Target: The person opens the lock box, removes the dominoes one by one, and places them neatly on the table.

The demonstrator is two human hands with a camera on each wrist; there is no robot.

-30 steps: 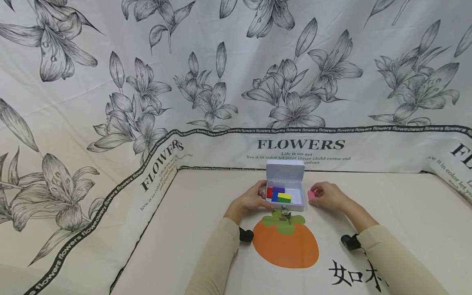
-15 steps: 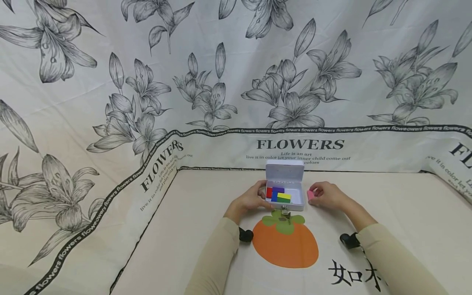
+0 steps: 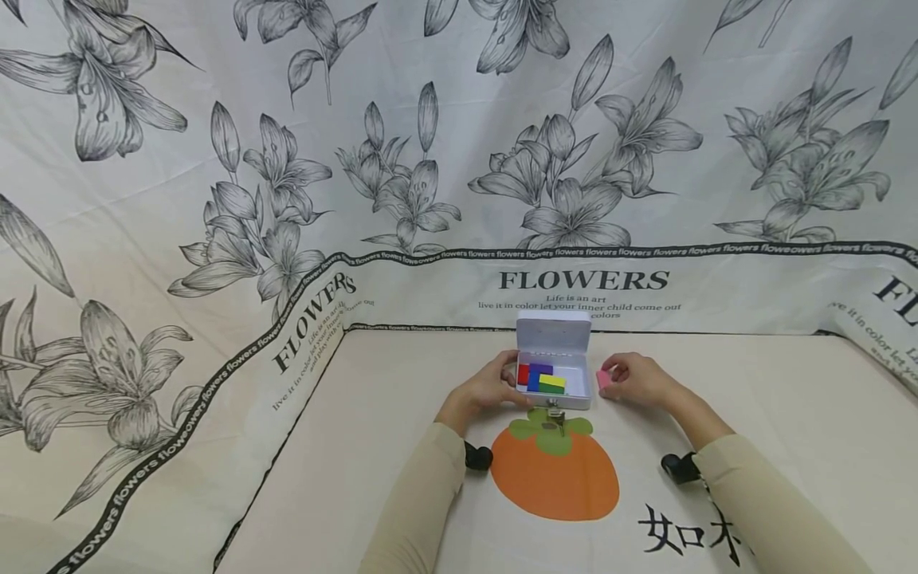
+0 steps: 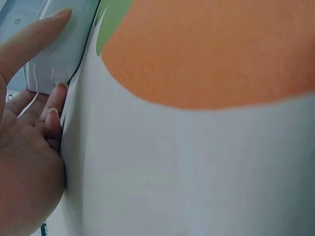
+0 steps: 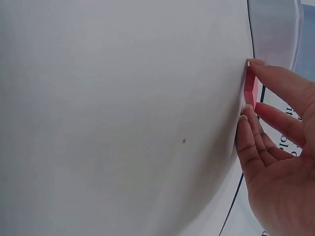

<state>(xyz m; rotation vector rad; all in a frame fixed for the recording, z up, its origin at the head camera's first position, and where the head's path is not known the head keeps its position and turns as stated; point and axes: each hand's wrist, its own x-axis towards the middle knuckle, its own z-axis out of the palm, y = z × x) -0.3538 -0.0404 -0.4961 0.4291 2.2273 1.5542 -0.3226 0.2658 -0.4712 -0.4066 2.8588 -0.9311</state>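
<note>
Right of centre, head view: right hand [image 3: 638, 381] pinches pink block [image 3: 603, 379] beside lid-up white box [image 3: 578, 381]; left hand [image 3: 488, 389] grips the white box. Left wrist, upper left: thumb [image 4: 39, 33] across box front. Right wrist, right edge: pink block between fingertips [image 5: 266, 70]. Apparent step: handling pink block; next move calls for firm pinch, steady box.
</note>
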